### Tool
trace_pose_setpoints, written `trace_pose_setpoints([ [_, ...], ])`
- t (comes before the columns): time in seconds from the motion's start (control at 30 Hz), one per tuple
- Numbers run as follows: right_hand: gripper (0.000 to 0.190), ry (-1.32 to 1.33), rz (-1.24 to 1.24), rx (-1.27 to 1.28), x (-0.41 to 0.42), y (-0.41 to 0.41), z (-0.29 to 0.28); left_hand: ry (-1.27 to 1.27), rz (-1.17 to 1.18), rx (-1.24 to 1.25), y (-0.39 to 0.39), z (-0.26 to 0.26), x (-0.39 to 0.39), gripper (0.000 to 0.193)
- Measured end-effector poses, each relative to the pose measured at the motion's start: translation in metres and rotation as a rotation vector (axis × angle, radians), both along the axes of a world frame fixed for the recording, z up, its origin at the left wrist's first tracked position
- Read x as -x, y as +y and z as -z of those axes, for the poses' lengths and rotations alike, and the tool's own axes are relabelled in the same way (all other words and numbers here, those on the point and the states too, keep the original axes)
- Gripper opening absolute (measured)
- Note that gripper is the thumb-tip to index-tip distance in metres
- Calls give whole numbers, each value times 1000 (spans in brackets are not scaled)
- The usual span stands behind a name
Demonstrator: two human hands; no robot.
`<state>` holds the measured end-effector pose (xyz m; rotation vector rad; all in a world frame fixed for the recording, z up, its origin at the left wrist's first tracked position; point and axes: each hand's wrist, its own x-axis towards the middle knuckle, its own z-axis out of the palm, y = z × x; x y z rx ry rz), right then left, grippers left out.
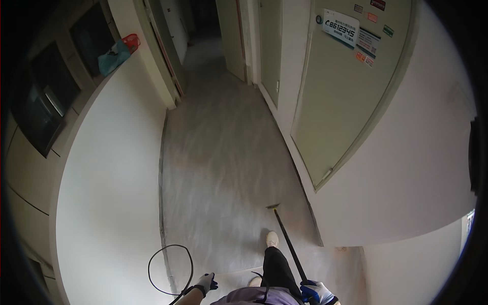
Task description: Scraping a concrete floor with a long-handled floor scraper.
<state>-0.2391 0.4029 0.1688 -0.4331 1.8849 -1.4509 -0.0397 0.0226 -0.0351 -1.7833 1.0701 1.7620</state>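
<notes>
My right hand (315, 292), in a white and blue work glove, is closed around the long dark pole (290, 244) at the lower right. The pole runs forward to a narrow flat scraper-like head (273, 206), which lies at the grey floor ahead of my shoe. My left hand (207, 282), in a similar glove, hangs at the lower left with its fingers curled; whether it holds anything cannot be told. A black cable (192, 263) makes a loop beside that wrist, against the low wall.
A white parapet wall (110, 171) with a blue-green bag (113, 59) and a red basket (131, 42) on top borders the left. Pale green doors (343, 95) line the right wall. The grey floor (221, 152) runs to an open doorway ahead. My shoe (272, 239) stands behind the tool's head.
</notes>
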Motion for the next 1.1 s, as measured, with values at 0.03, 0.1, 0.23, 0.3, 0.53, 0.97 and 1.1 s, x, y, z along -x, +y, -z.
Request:
trace_pose_setpoints([
  [0.03,3,3,-5,6,18,-6,2,-7,-12,1,1,-3,11,25],
  [0.1,6,-587,141,-53,57,-32,-21,-3,-68,-57,-9,-9,29,23],
  [0.23,6,-371,45,-92,133,-56,34,66,-114,-58,-21,-14,72,28],
  [0.3,5,127,-187,5,177,-84,45,122,-143,-5,-32,-44,102,29],
  [0.53,29,-855,73,-129,333,-225,38,193,-356,167,-111,-82,181,26],
  [0.97,26,-1272,124,387,484,-443,219,-75,-351,195,-327,-18,252,33],
  [1.1,24,-1188,249,306,517,-494,216,195,-308,199,-446,-23,384,27],
])
